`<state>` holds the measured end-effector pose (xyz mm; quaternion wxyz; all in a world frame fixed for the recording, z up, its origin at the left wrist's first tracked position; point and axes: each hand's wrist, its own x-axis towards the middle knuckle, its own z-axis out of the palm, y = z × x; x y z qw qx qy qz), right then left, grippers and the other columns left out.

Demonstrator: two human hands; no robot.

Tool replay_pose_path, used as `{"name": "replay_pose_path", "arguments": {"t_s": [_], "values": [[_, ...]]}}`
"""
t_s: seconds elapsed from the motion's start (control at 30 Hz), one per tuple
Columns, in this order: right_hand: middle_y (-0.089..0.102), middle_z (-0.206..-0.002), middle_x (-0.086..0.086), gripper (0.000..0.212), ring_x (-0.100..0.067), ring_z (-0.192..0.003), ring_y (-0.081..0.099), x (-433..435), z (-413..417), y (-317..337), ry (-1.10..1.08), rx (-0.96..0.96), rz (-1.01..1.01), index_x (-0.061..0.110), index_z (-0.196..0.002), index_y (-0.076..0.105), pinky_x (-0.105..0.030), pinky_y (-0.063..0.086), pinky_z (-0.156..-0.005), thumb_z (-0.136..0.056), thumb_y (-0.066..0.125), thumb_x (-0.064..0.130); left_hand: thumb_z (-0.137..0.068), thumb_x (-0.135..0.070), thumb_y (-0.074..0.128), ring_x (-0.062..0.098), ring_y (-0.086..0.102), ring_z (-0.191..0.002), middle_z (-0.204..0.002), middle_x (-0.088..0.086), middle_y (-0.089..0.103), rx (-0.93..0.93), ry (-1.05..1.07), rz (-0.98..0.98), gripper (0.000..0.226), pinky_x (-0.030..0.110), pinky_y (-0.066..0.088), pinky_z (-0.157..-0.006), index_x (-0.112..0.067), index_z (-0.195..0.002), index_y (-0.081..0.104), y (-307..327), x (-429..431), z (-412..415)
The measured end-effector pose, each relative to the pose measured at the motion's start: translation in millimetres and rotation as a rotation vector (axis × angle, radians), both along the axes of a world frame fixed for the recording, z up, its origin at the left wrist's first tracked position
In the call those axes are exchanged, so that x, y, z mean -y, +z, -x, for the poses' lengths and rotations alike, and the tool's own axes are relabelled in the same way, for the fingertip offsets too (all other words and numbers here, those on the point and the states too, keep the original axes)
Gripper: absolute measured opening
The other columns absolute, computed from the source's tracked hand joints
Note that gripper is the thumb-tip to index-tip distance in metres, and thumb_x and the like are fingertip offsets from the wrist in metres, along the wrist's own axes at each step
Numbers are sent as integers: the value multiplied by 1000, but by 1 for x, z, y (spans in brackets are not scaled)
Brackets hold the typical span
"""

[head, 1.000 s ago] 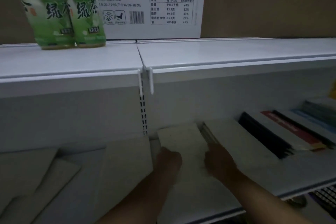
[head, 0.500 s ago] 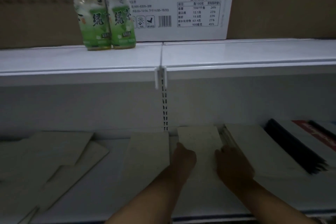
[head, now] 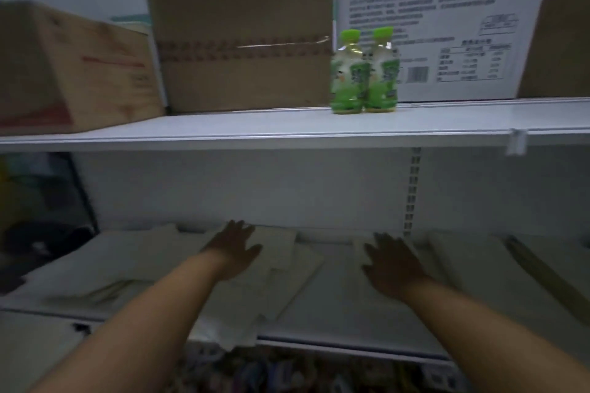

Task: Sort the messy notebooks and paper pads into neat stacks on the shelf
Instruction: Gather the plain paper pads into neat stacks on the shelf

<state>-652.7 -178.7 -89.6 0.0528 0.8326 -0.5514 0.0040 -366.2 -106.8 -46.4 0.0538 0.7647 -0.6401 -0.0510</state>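
Note:
Pale paper pads lie in a loose, overlapping heap (head: 281, 268) on the dim lower shelf (head: 335, 306). My left hand (head: 234, 249) is flat with fingers spread on top of that heap. My right hand (head: 391, 262) reaches, fingers straight, over a single pale pad (head: 360, 244) that lies by itself near the slotted upright. Further right lie another pale pad (head: 463, 262) and one with a dark spine (head: 539, 268). The view is blurred.
The upper shelf (head: 287, 126) carries two green tea bottles (head: 364, 73), brown cardboard boxes (head: 239, 41) and a white printed carton (head: 447, 19). A slotted metal upright (head: 412, 188) divides the back wall. Dark clutter sits at far left (head: 38, 233).
The view has swung left along the shelf. Both hands left the middle pad: the left hand went to the messy heap, the right to the lone pad. Their fingers have spread.

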Motion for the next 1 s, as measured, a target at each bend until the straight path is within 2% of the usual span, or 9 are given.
{"name": "replay_pose_path", "arguments": {"t_s": [0.03, 0.1, 0.23, 0.43, 0.7, 0.77, 0.83, 0.9, 1.0], "values": [[3, -159, -13, 62, -26, -147, 4, -9, -36, 4, 87, 18, -26, 15, -150, 16, -38, 5, -120, -98, 16, 47, -101, -45, 26, 21, -3, -148, -160, 5, -5, 29, 43, 1, 62, 32, 9, -118, -19, -153, 6, 2, -13, -25], [1, -159, -11, 58, -24, -147, 2, -30, -104, 10, 249, 76, -64, 16, -151, 16, -37, 3, -120, -100, 29, 42, -100, -46, 30, 23, 2, -148, -161, 6, 0, 55, 118, 27, 61, 38, 15, -119, -21, -152, 12, 4, -40, -71], [-1, -159, -10, 59, -25, -147, 1, -66, -191, 4, 446, 62, -96, 17, -151, 15, -38, 1, -119, -100, 32, 40, -99, -48, 31, 22, 1, -148, -161, 4, 1, 38, 209, 48, 62, 42, 11, -119, -20, -152, 16, 7, -94, -142], [0, -159, -11, 58, -26, -147, 1, -87, -265, 1, 572, 9, -101, 19, -150, 18, -39, 4, -119, -98, 35, 40, -100, -47, 29, 22, -4, -148, -161, 4, -1, -6, 287, 22, 59, 41, 7, -117, -21, -152, 15, 11, -149, -208], [-1, -159, -11, 58, -26, -147, 0, -55, -353, -8, 603, -54, -157, 18, -150, 16, -39, 8, -119, -99, 34, 37, -100, -47, 30, 22, -2, -148, -161, 5, 3, -70, 344, -49, 59, 40, 9, -120, -21, -151, 18, -23, -154, -268], [2, -159, -12, 60, -27, -146, 6, -45, -379, -14, 614, -73, -194, 17, -150, 17, -39, 12, -119, -98, 36, 39, -100, -46, 31, 22, 0, -148, -160, 6, 5, -79, 362, -43, 59, 36, 9, -119, -20, -151, 20, -20, -145, -286], [18, -154, -16, 60, -30, -139, 24, -36, -403, -20, 639, -95, -167, 13, -145, 26, -41, 24, -113, -94, 41, 42, -100, -46, 32, 21, 5, -148, -160, 6, 10, -68, 378, -49, 58, 34, 12, -117, -19, -150, 22, -14, -133, -302], [35, -139, -17, 52, -32, -124, 38, -30, -423, -26, 661, -96, -103, 11, -135, 36, -40, 36, -98, -92, 46, 39, -100, -45, 32, 21, 12, -147, -159, 5, 16, -49, 364, -76, 57, 33, 16, -117, -19, -150, 24, -13, -119, -317], [43, -123, -16, 36, -31, -112, 44, -22, -444, -29, 682, -89, -51, 9, -122, 45, -37, 40, -87, -93, 44, 29, -99, -46, 34, 18, 24, -143, -156, 1, 24, -107, 335, -97, 54, 28, 21, -114, -22, -148, 30, -15, -101, -335]]}}
